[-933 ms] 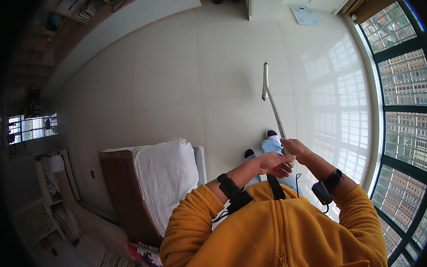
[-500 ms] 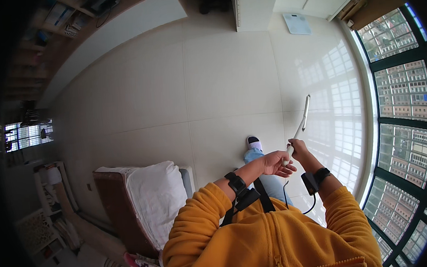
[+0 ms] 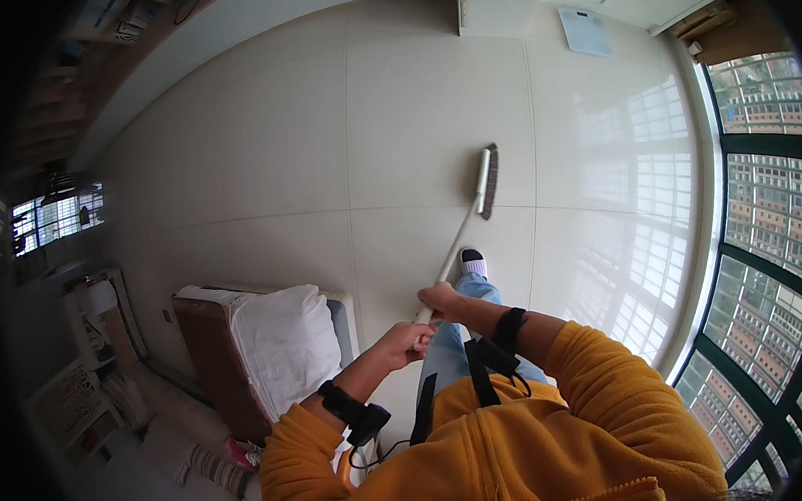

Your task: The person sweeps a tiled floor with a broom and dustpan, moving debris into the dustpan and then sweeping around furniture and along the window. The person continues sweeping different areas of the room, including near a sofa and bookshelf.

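Note:
A broom (image 3: 452, 258) with a pale handle slants away from me, its white head and dark bristles resting on the tiled floor (image 3: 260, 195) ahead. My left hand (image 3: 405, 344) is wrapped round the handle's near end. Just farther along the same handle, my right hand (image 3: 441, 300) grips it, its fingers closed. Beyond my right hand, my foot in a dark slipper (image 3: 472, 256) and a light sock stands close to the broom's handle.
To my left, a white cloth (image 3: 283, 345) covers a brown padded piece of furniture. A barred window (image 3: 771, 219) runs along the right side. A flat pale bathroom scale (image 3: 586, 32) lies near the far right wall.
Both hands have swung the broom from right to left across the floor. Its head now lies left of where it was, with the bristles showing, and my right arm reaches across my body.

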Demonstrator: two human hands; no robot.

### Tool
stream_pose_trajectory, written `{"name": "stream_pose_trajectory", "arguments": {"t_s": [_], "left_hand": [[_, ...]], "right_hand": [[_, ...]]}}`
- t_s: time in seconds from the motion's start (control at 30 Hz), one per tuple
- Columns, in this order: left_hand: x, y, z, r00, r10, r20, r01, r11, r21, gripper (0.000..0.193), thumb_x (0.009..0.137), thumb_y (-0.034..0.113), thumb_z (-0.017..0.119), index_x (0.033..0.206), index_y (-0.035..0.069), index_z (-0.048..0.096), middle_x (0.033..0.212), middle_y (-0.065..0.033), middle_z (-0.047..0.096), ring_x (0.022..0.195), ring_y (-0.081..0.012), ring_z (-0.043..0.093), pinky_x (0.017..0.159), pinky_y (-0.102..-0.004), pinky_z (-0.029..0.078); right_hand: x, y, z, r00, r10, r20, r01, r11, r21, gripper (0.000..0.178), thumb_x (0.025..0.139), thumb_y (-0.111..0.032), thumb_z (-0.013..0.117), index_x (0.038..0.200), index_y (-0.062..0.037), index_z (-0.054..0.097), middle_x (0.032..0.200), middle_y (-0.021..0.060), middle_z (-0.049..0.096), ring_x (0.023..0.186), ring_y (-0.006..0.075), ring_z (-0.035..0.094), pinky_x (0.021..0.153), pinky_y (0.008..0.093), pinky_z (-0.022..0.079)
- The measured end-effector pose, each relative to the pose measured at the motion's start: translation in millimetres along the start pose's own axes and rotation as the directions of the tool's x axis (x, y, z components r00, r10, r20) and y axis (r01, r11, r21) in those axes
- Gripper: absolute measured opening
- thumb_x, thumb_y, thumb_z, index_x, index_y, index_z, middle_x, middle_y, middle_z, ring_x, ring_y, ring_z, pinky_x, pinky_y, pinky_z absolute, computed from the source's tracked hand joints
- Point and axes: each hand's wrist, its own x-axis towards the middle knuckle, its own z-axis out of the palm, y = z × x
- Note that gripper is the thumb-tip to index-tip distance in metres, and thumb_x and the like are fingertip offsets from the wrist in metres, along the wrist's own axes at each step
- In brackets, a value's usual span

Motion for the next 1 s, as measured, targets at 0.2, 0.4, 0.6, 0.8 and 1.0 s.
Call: {"name": "stream_pose_trajectory", "arguments": {"t_s": [0.2, 0.4, 0.6, 0.8, 1.0], "left_hand": [[-51.2, 31.8, -14.7, 0.953, 0.161, -0.255, -0.2, 0.97, -0.136, 0.006, 0.07, 0.008, 0.05, 0.071, 0.006, 0.044, 0.057, 0.0007, 0.042, 0.044, -0.0062, 0.039, 0.043, -0.0194, 0.037], [-34.1, 55.6, 42.1, 0.994, 0.08, 0.078, -0.093, 0.981, 0.172, 0.027, 0.077, 0.033, 0.048, 0.082, 0.007, 0.05, 0.067, -0.0043, 0.053, 0.05, -0.0102, 0.05, 0.046, -0.0214, 0.043], [-16.6, 68.7, 20.3, 0.854, 0.518, 0.048, -0.49, 0.77, 0.41, 0.029, 0.081, 0.026, 0.041, 0.098, 0.004, 0.047, 0.076, -0.0065, 0.055, 0.064, -0.0096, 0.051, 0.06, -0.0214, 0.044], [7.5, 65.2, -40.8, 0.791, 0.595, -0.141, -0.529, 0.782, 0.331, 0.023, 0.08, 0.018, 0.041, 0.098, 0.006, 0.047, 0.079, -0.0048, 0.055, 0.065, -0.0088, 0.051, 0.059, -0.0206, 0.043], [19.0, 72.8, -74.5, 0.774, 0.601, -0.2, -0.575, 0.799, 0.176, 0.02, 0.08, 0.017, 0.041, 0.097, 0.008, 0.049, 0.08, -0.0039, 0.055, 0.067, -0.0097, 0.051, 0.059, -0.0214, 0.043]], "right_hand": [[9.5, -50.7, 63.9, 0.651, -0.392, 0.65, 0.665, 0.706, -0.241, 0.015, 0.055, -0.008, 0.061, 0.068, -0.0055, 0.053, 0.064, 0.0079, 0.055, 0.061, 0.0224, 0.056, 0.053, 0.0297, 0.045], [-10.3, -77.8, 3.8, 0.901, -0.221, 0.374, 0.379, 0.822, -0.426, 0.013, 0.055, -0.01, 0.055, 0.065, -0.0009, 0.055, 0.059, 0.0089, 0.054, 0.052, 0.0177, 0.054, 0.047, 0.0283, 0.043], [-115.7, -39.8, -170.0, 0.985, -0.154, 0.075, 0.168, 0.953, -0.254, 0.015, 0.07, -0.012, 0.049, 0.078, 0.0, 0.048, 0.055, 0.0071, 0.046, 0.04, 0.0143, 0.044, 0.034, 0.0271, 0.037], [-203.4, 10.6, -288.4, 0.906, -0.264, -0.33, 0.094, 0.887, -0.452, 0.01, 0.061, -0.006, 0.051, 0.065, 0.0011, 0.044, 0.05, 0.0072, 0.044, 0.04, 0.016, 0.045, 0.033, 0.0285, 0.037], [-162.0, -7.0, -352.9, 0.882, -0.167, -0.44, 0.105, 0.981, -0.163, 0.016, 0.063, -0.006, 0.052, 0.05, -0.0014, 0.044, 0.042, 0.0069, 0.043, 0.034, 0.0169, 0.043, 0.033, 0.028, 0.035]]}}
